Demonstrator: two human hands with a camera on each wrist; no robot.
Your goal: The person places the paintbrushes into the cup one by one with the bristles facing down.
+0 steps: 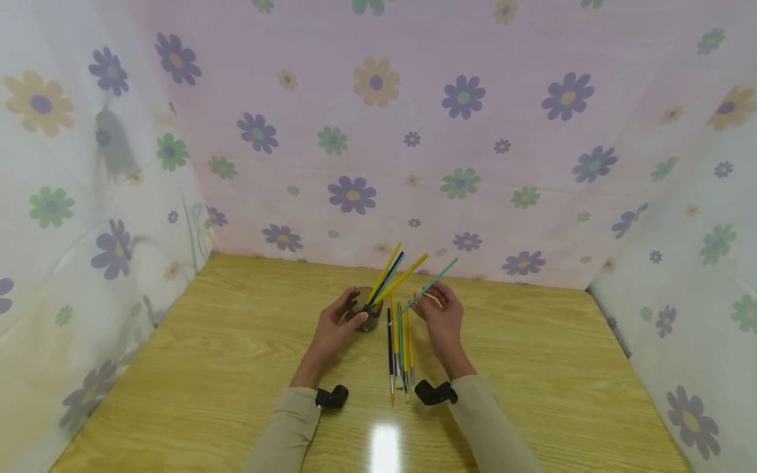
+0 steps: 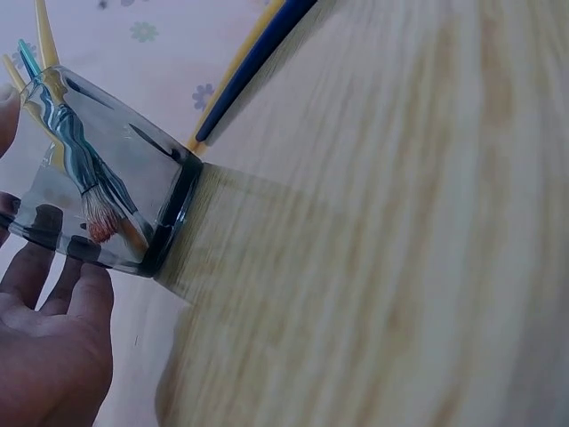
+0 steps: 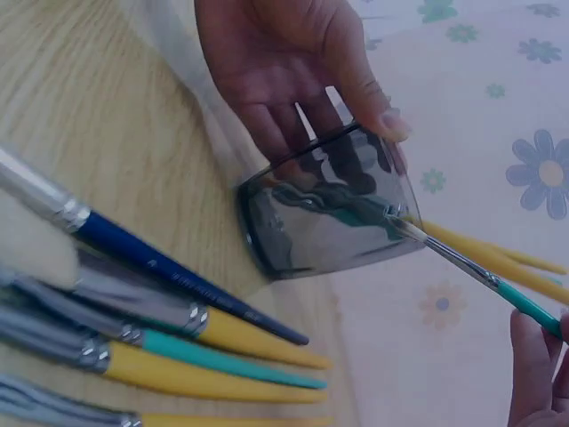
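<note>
My left hand [image 1: 338, 326] grips a dark see-through glass [image 2: 133, 169] round its side, fingers on one side and thumb on the other. Several paintbrushes with yellow, teal and dark handles stand in the glass, bristles down, as the left wrist view shows. My right hand [image 1: 442, 315] pinches a teal paintbrush [image 3: 524, 307] by its handle. In the right wrist view its bristle tip is at the rim of the glass; whether it touches cannot be told. Between the hands, several paintbrushes [image 1: 401, 341] lie side by side on the table, bristles toward me.
The wooden table [image 1: 236, 328] reaches back to a flowered cloth [image 1: 378, 144] that hangs behind and on both sides. Black wrist cameras [image 1: 333, 397] sit on both wrists. A bright light reflection shows near the table's front.
</note>
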